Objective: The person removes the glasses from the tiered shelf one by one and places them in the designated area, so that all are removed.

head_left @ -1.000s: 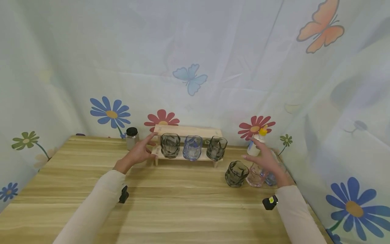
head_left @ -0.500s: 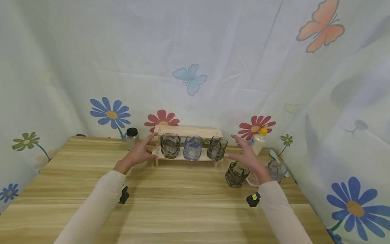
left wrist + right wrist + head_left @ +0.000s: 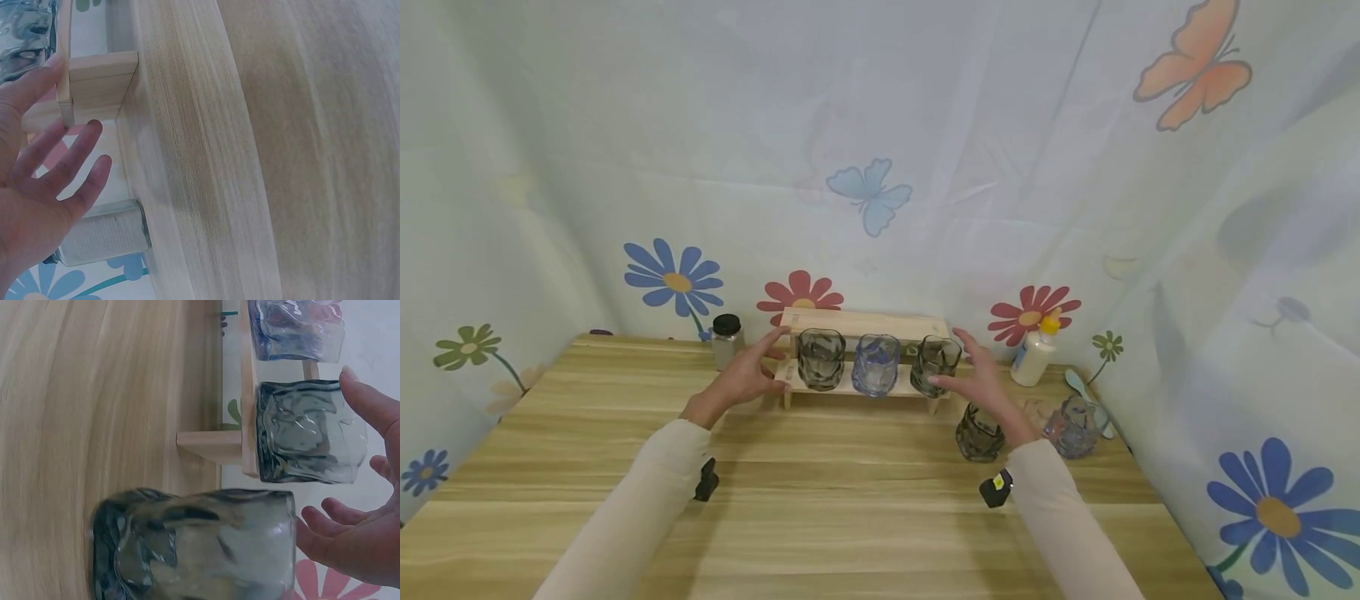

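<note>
In the head view, a two-tier wooden rack [image 3: 865, 321] stands at the back of the table. On its lower shelf are a left grey glass [image 3: 821, 367], a blue glass [image 3: 876, 367] and a right grey glass [image 3: 932, 354]. My left hand [image 3: 747, 377] touches the rack's left end, its thumb at the lower shelf and its fingers spread. Around the right grey glass, my right hand [image 3: 988, 390] is held with thumb and fingers apart. The right wrist view shows the thumb by that glass's rim and a gap between the fingers [image 3: 340, 515] and the glass.
Another grey glass [image 3: 977, 433] stands on the table below my right hand. Right of my right wrist are a bluish glass [image 3: 1075, 429], a pale spoon [image 3: 1077, 383] and a yellow-capped white bottle [image 3: 1033, 360]. A black-lidded jar [image 3: 727, 343] stands left of the rack.
My right hand has moved left from the bottle to the right grey glass on the rack. My left hand has stayed at the rack's left end.
</note>
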A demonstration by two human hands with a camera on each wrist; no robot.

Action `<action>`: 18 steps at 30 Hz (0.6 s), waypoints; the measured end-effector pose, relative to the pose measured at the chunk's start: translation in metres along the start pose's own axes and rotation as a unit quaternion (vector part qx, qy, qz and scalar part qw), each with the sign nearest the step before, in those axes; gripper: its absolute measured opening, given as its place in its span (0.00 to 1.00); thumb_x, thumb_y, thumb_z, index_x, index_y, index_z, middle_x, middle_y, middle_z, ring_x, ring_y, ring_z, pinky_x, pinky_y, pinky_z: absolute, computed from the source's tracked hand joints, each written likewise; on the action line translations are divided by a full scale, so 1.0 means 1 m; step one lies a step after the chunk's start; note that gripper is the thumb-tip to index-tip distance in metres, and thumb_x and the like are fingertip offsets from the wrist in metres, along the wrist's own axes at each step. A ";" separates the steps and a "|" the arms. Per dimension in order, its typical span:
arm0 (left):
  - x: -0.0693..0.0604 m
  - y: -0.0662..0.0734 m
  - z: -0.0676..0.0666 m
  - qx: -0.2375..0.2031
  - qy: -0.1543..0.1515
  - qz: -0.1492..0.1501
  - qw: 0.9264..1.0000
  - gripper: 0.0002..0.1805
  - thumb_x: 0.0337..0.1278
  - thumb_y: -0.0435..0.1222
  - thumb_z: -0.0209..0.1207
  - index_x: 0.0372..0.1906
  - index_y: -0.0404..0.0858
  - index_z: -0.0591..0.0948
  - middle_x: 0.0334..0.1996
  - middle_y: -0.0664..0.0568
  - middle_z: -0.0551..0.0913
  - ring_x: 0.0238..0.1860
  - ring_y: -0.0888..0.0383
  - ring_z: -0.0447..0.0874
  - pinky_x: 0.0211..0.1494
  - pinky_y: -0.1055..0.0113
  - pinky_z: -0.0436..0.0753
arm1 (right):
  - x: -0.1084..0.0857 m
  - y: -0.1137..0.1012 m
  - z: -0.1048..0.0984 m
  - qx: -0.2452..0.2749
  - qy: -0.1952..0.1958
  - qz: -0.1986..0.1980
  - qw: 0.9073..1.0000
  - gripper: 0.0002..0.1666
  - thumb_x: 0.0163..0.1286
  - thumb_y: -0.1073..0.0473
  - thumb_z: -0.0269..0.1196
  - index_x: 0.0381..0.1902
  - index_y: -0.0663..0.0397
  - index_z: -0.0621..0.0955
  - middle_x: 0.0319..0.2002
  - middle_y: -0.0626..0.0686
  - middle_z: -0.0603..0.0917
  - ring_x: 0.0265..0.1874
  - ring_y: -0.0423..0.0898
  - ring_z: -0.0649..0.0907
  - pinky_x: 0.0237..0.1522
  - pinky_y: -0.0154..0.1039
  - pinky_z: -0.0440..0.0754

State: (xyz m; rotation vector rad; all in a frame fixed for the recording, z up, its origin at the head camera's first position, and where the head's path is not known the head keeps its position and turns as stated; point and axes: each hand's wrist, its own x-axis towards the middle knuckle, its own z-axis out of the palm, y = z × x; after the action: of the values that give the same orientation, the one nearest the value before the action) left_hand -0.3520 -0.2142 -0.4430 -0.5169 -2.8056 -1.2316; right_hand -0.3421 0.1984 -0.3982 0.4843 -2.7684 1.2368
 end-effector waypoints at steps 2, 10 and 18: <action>0.000 0.001 0.000 0.000 0.001 0.002 1.000 0.56 0.50 0.32 0.73 0.80 0.46 0.52 0.61 0.28 0.77 0.40 0.42 0.88 0.46 0.47 0.84 | 0.003 0.001 0.005 -0.001 0.001 0.004 1.000 0.57 0.62 0.51 0.73 0.80 0.51 0.54 0.77 0.66 0.58 0.71 0.69 0.64 0.67 0.66 0.66; -0.001 0.002 0.000 -0.003 -0.001 -0.005 1.000 0.56 0.50 0.32 0.73 0.80 0.46 0.51 0.61 0.28 0.76 0.40 0.42 0.88 0.46 0.47 0.85 | 0.003 -0.008 0.018 0.019 -0.003 0.037 0.999 0.57 0.62 0.53 0.73 0.80 0.49 0.53 0.76 0.69 0.56 0.75 0.68 0.57 0.70 0.67 0.61; 0.000 0.003 0.000 0.008 0.000 -0.009 1.000 0.56 0.51 0.32 0.73 0.80 0.46 0.51 0.61 0.29 0.77 0.41 0.42 0.88 0.47 0.46 0.84 | 0.008 -0.009 0.028 0.035 0.007 0.045 0.998 0.57 0.61 0.54 0.74 0.80 0.48 0.53 0.73 0.71 0.59 0.72 0.67 0.62 0.67 0.66 0.66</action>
State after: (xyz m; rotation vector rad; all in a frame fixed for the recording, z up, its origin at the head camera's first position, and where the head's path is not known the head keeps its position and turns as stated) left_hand -0.3508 -0.2125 -0.4410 -0.4930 -2.8238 -1.2125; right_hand -0.3456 0.1705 -0.4091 0.3572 -2.7705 1.3554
